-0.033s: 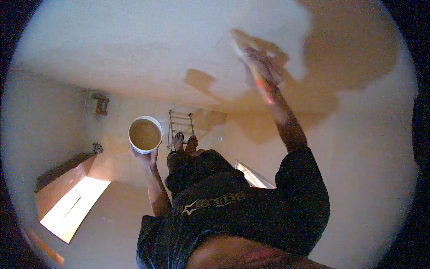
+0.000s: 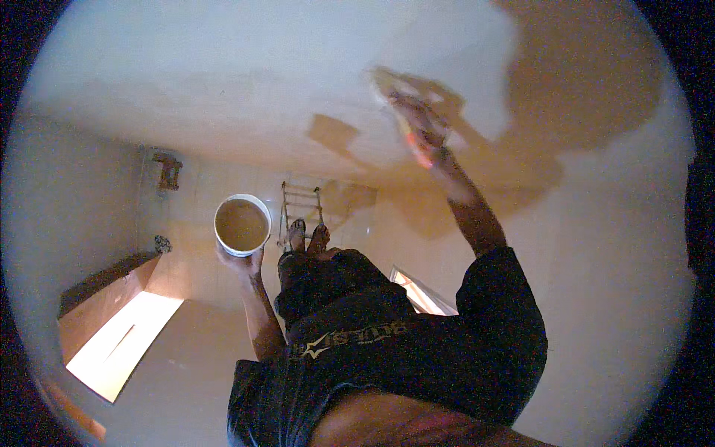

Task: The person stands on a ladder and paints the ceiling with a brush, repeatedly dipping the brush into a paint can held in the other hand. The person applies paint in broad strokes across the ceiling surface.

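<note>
Raised against the pale wall [image 2: 223, 52], my right hand [image 2: 421, 123] grips a blurred brush [image 2: 423, 153] with a light head and an orange-tipped handle. The brush head is at the wall surface, with brown shadows around it. In my left hand [image 2: 242, 257] is a white bucket [image 2: 264, 207] of light-brown liquid, held upright at waist height; the fingers are partly hidden under it.
Below me, my sandalled feet [image 2: 307, 235] rest on a ladder [image 2: 299, 195]. A bright opening [image 2: 123, 346] lies at lower left and another [image 2: 421, 294] behind my right side. A dark fixture [image 2: 168, 173] is on the surface at left.
My right hand and the brush have moved down and to the left along the wall. My left hand and the bucket have barely moved.
</note>
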Tool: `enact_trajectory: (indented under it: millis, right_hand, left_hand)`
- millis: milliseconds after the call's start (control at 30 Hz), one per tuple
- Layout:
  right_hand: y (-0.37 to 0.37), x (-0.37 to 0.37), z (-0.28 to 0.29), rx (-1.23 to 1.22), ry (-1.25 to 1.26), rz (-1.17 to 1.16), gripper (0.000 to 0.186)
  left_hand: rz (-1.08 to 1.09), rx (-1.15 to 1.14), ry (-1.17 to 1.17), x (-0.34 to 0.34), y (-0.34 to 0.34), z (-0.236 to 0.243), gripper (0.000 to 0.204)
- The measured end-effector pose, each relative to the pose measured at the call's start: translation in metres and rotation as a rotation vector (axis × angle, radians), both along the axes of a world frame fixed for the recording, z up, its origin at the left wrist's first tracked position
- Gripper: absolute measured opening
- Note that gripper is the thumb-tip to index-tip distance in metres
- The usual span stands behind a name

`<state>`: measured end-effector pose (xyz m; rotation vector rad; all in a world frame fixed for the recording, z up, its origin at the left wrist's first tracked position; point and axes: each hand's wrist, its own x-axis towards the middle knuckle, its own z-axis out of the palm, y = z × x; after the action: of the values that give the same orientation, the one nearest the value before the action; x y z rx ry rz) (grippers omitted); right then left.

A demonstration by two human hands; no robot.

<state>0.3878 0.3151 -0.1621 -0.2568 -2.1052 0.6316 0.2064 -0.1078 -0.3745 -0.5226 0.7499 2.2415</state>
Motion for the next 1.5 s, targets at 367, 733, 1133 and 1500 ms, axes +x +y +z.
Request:
enact_trajectory:
  millis: [367,733,1133,1500]
  right_hand:
    - [0.061,-0.015,0.027,0.723,-0.166,-0.111,0.035]
    - [0.122,-0.022,0.266,1.303,-0.023,-0.478,0.027]
    - [0.108,-0.032,0.271,0.972,0.006,-0.372,0.018]
    - [0.094,-0.04,0.416,0.67,0.21,-0.221,0.017]
  left_hand:
    - [-0.008,0.022,-0.02,-0.002,-0.005,0.017,0.085]
    - [-0.066,0.14,0.11,-0.03,0.048,0.02,0.081]
    - [-0.056,0.16,0.082,-0.037,0.048,-0.026,0.091]
    - [-0.016,0.164,0.216,-0.017,0.054,0.013,0.087]
